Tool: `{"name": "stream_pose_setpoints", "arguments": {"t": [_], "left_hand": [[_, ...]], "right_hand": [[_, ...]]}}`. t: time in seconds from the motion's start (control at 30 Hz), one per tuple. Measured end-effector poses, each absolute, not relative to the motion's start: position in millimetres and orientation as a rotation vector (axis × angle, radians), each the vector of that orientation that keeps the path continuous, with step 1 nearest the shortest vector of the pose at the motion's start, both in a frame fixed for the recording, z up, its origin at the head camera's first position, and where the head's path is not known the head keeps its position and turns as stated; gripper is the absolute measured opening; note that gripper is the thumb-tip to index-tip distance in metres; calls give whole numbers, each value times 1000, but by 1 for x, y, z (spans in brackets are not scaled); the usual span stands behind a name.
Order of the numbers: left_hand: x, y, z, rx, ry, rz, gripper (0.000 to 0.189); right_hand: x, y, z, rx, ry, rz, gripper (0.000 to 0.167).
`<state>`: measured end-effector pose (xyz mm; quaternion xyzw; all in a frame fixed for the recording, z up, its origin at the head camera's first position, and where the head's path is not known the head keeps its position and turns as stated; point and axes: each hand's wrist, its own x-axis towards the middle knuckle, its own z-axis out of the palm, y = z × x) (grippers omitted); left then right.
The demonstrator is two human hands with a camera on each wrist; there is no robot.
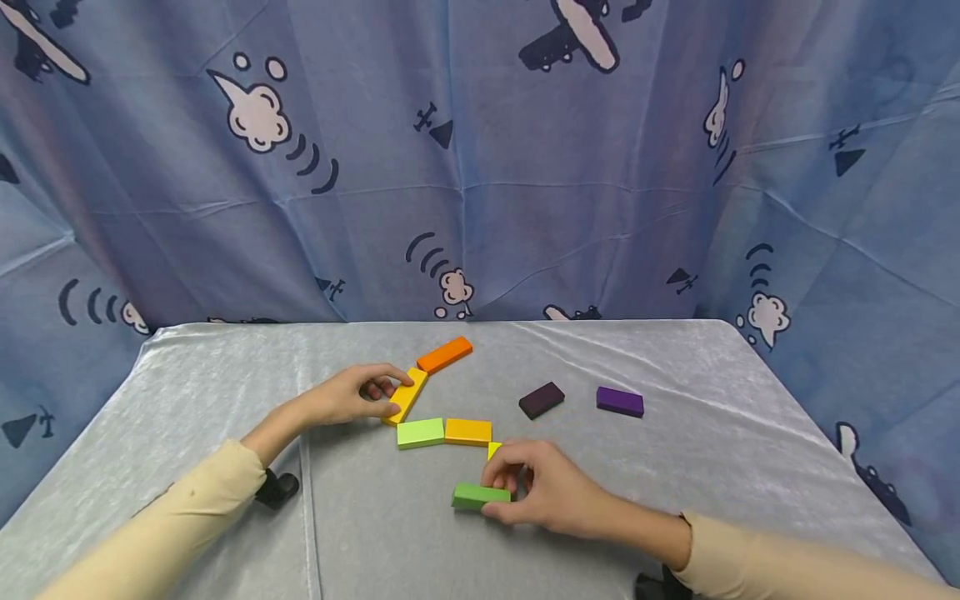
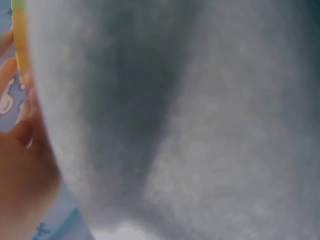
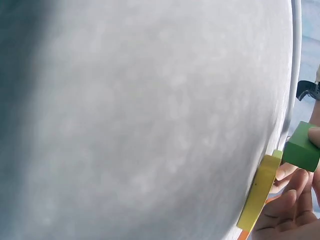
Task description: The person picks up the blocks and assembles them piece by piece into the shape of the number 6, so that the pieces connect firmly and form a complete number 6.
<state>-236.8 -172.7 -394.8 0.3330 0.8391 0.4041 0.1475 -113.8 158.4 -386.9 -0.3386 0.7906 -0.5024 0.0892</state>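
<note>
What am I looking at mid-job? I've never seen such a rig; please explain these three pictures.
No machine here: a person works bare-handed. The wide picture is taken from the head, looking forward and down; the other two come from the left and right wrists. The left hand holds an amber block; the right hand has a green block in its grip. On the grey cloth lie an orange block, a lime block, a golden block, a partly hidden yellow block, a dark block and a purple block.

Block row on table — apparently end-to-end, block pair at right, curtain behind
</note>
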Motion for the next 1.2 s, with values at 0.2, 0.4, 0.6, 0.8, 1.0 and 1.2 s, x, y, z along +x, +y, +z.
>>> {"name": "stream_pose_setpoints", "arguments": {"t": [0.2, 0.4, 0.6, 0.8, 1.0, 1.2], "left_hand": [[-236, -172, -395, 961, 2420, 1155, 40], [-236, -171, -395, 946, 2417, 1150, 40], [-237, -172, -395, 955, 2419, 1144, 40], [-237, -172, -395, 960, 2424, 1132, 40], [-236, -173, -394, 965, 2425, 1137, 40], [-237, -173, -395, 963, 2419, 1139, 40]], "right_hand": [[-111, 153, -387, -951, 2370, -1466, 18], [-112, 149, -386, -921, 2359, -1451, 18], [-112, 146, -386, -901, 2368, -1426, 19], [-111, 142, -385, -863, 2381, -1379, 20], [-110, 137, -384, -844, 2407, -1332, 20], [-109, 134, -384, -820, 2428, -1300, 22]]}}
